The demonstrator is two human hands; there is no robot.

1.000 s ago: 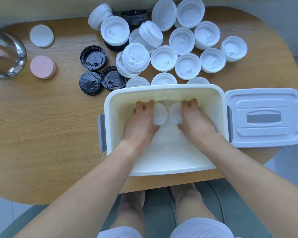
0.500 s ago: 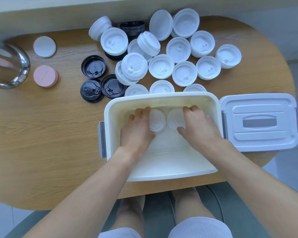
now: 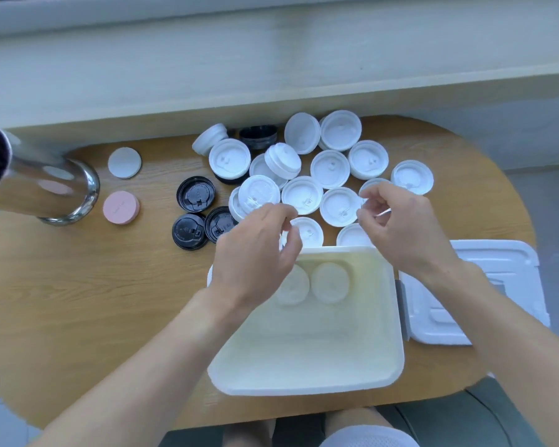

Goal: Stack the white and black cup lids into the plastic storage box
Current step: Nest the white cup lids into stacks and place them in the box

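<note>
The white plastic storage box (image 3: 391, 321) sits open at the table's near edge. Two white lids (image 3: 331, 282) lie side by side on its floor at the far end. Beyond the box lies a pile of several white cup lids (image 3: 329, 169), with three black lids (image 3: 196, 193) to its left and a black stack (image 3: 259, 137) at the back. My left hand (image 3: 255, 253) hovers over the box's far left corner, fingers loosely curled and empty. My right hand (image 3: 397, 227) hangs above the box's far rim, also empty, fingertips over the nearest white lids.
The box's white cover (image 3: 484, 295) lies flat to the right of the box. A shiny metal flask (image 3: 42, 188) lies at the far left, with a pink disc (image 3: 120, 208) and a white disc (image 3: 124, 162) beside it. A wall ledge runs behind the table.
Both hands have let go of the two white lids, risen out of the box and moved toward the pile. The camera has tilted up.
</note>
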